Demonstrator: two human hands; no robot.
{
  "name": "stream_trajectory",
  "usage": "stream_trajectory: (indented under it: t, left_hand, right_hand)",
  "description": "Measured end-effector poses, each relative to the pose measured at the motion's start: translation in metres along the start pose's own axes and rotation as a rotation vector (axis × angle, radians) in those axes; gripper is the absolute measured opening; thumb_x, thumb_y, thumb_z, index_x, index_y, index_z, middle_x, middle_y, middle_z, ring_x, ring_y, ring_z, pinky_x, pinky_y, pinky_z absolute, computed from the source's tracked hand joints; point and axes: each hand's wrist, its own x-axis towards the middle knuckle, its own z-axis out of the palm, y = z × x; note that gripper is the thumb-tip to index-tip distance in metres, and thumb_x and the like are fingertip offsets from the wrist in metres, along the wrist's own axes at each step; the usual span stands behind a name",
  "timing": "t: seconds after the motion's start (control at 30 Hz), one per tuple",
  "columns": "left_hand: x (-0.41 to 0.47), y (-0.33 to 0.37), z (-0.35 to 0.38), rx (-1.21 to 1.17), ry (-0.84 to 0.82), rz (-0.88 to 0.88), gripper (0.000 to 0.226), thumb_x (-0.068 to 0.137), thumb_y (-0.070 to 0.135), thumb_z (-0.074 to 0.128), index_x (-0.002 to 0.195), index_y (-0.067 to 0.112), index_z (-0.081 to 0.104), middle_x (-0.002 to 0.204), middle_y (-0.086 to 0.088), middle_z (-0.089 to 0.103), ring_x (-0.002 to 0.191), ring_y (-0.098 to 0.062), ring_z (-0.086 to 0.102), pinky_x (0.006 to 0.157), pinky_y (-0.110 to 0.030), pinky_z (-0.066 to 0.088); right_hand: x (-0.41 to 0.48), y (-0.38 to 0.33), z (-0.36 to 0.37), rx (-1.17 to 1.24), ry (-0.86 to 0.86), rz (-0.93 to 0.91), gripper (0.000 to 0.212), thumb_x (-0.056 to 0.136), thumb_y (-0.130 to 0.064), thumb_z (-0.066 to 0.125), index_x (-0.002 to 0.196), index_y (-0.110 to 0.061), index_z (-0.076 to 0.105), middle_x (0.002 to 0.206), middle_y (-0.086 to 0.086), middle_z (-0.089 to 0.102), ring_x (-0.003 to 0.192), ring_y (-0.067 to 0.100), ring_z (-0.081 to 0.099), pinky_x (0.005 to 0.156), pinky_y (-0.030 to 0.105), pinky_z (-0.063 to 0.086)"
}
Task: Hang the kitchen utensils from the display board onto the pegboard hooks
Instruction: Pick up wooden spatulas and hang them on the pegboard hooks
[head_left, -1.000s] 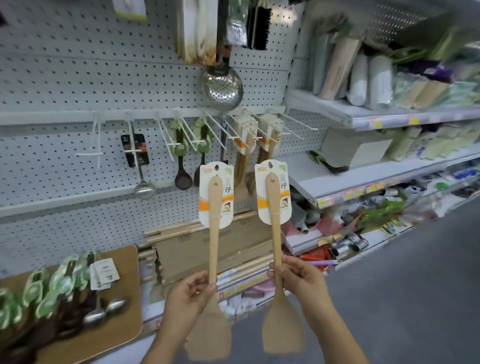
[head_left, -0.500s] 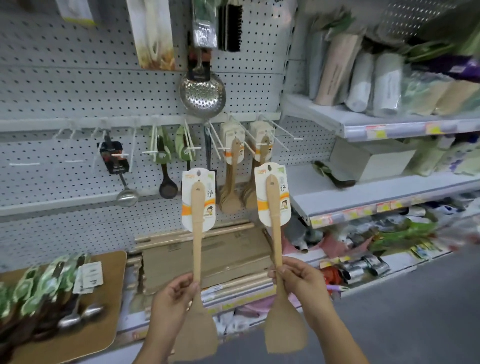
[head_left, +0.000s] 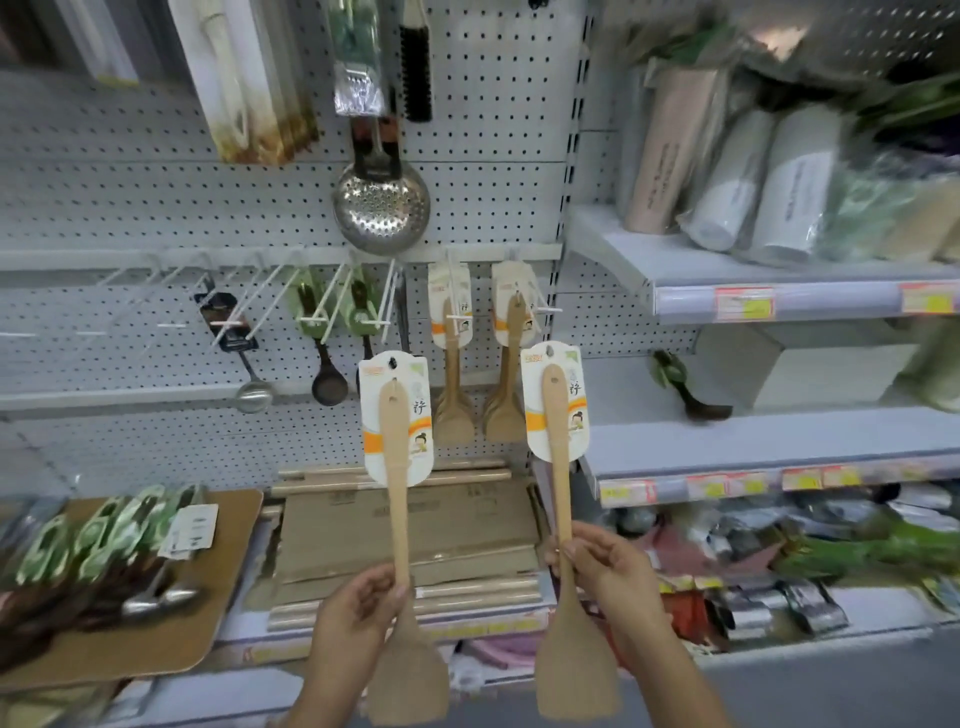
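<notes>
Nearest the viewer, the left hand closes its grip, thumb and curled fingers, on the lower handle of the left spatula. The spatula is pale wood, flat blade down, with a white-and-orange hang card at its top. The right hand pinches the right spatula, a matching piece, at the same place on its handle. Both grips are as they were a second ago.

What has changed is position. The two spatulas now stand wider apart, and the pegboard fills more of the view, so the person appears to have stepped closer.

To the left, the brown, round-cornered display board still carries a heap of green-carded utensils. Beyond, the white wire hooks already bear identical hung spatulas. These hooks now lie between the held pair, just above the card tops, on the white perforated pegboard.

Neither card hole is on a hook yet. The approach looks nearly complete, and the threading remains to be done.
</notes>
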Motion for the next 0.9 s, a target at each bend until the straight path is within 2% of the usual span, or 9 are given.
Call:
stream_trajectory:
  t: [0.1,0.17,0.23,0.43,0.57,0.67,0.8,0.9]
  left_hand:
    - [0.013,-0.001,0.009,0.024,0.001,-0.001,0.02,0.081,-0.005,0.072,0.09,0.013,0.072,0.083,-0.006,0.077,0.081,-0.021,0.072,0.069,-0.019,0.057]
    - [0.022,0.0,0.017,0.005,-0.002,-0.005,0.02,0.081,-0.006,0.071,0.09,0.011,0.072,0.082,-0.006,0.077,0.073,-0.011,0.071,0.068,-0.018,0.056]
    - [0.033,-0.001,0.025,-0.016,-0.006,-0.004,0.019,0.082,-0.008,0.07,0.092,0.008,0.072,0.081,-0.007,0.076,0.069,-0.006,0.07,0.068,-0.017,0.056]
    - [0.066,-0.002,0.034,-0.06,-0.056,0.015,0.021,0.082,-0.012,0.067,0.093,0.005,0.072,0.084,-0.011,0.076,0.074,-0.015,0.069,0.071,-0.021,0.055]
    - [0.085,-0.002,0.036,-0.062,-0.075,0.036,0.022,0.082,-0.012,0.068,0.092,0.007,0.072,0.083,-0.008,0.077,0.072,-0.01,0.07,0.071,-0.02,0.055]
    - [0.095,-0.005,0.038,-0.072,-0.087,0.039,0.021,0.082,-0.011,0.068,0.092,0.007,0.073,0.083,-0.009,0.076,0.073,-0.012,0.07,0.071,-0.019,0.055]
    - [0.107,-0.013,0.04,-0.076,-0.109,0.028,0.025,0.08,-0.014,0.068,0.09,0.008,0.072,0.081,-0.008,0.077,0.072,-0.011,0.071,0.071,-0.017,0.055]
    - [0.112,-0.013,0.04,-0.099,-0.11,0.014,0.026,0.079,-0.017,0.067,0.087,0.008,0.072,0.078,-0.007,0.076,0.069,-0.007,0.07,0.069,-0.016,0.054]
  right_hand:
    - [0.021,-0.001,0.001,-0.014,0.002,-0.019,0.02,0.095,0.002,0.06,0.114,-0.001,0.065,0.094,0.02,0.076,0.087,0.032,0.074,0.087,0.046,0.059]
    - [0.033,-0.001,0.002,-0.017,0.005,-0.016,0.021,0.095,0.001,0.061,0.115,0.0,0.065,0.093,0.019,0.076,0.092,0.038,0.072,0.092,0.054,0.056]
    - [0.046,-0.003,0.004,-0.035,0.003,-0.016,0.019,0.095,0.002,0.06,0.113,-0.002,0.065,0.092,0.019,0.076,0.094,0.041,0.071,0.091,0.055,0.056]
    - [0.085,-0.007,0.013,-0.038,0.025,-0.019,0.016,0.094,0.008,0.056,0.106,0.004,0.067,0.091,0.03,0.072,0.081,0.035,0.069,0.083,0.047,0.058]
    - [0.103,-0.005,0.022,-0.049,0.061,-0.008,0.02,0.094,0.01,0.055,0.098,-0.002,0.071,0.087,0.028,0.072,0.081,0.036,0.068,0.085,0.052,0.056]
    - [0.116,-0.005,0.029,-0.053,0.093,0.015,0.02,0.095,0.009,0.055,0.097,-0.003,0.071,0.087,0.027,0.073,0.083,0.036,0.069,0.085,0.052,0.055]
    - [0.141,-0.013,0.043,-0.042,0.128,0.024,0.016,0.097,0.001,0.056,0.101,-0.002,0.071,0.092,0.027,0.073,0.082,0.03,0.071,0.066,0.031,0.057]
    - [0.162,-0.024,0.053,-0.013,0.128,0.034,0.017,0.099,-0.005,0.055,0.107,0.002,0.068,0.095,0.029,0.072,0.082,0.029,0.072,0.062,0.026,0.058]
